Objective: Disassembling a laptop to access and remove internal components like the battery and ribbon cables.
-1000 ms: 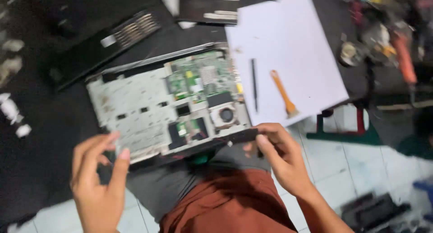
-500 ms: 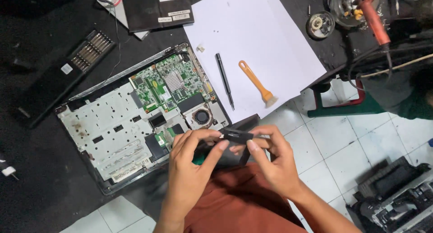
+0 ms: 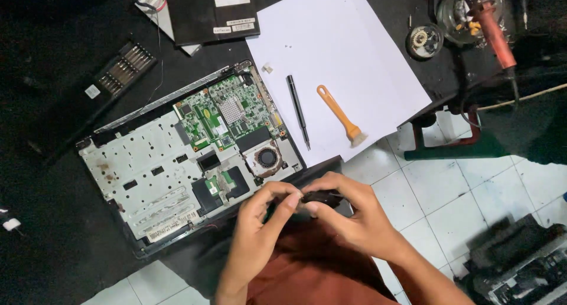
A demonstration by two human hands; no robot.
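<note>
Lower centre of frame: left hand (image 3: 260,234) and right hand (image 3: 354,219) meet over a small black part (image 3: 322,197), fingers of both pinching it from either side, just off the near edge of the opened laptop (image 3: 189,169). Step in hand, by my reading: working this part loose or inspecting it. Next move calls for steady grip and care near the fan (image 3: 267,157). Further up, on white paper (image 3: 342,45): black screwdriver (image 3: 298,110), orange brush (image 3: 339,113).
</note>
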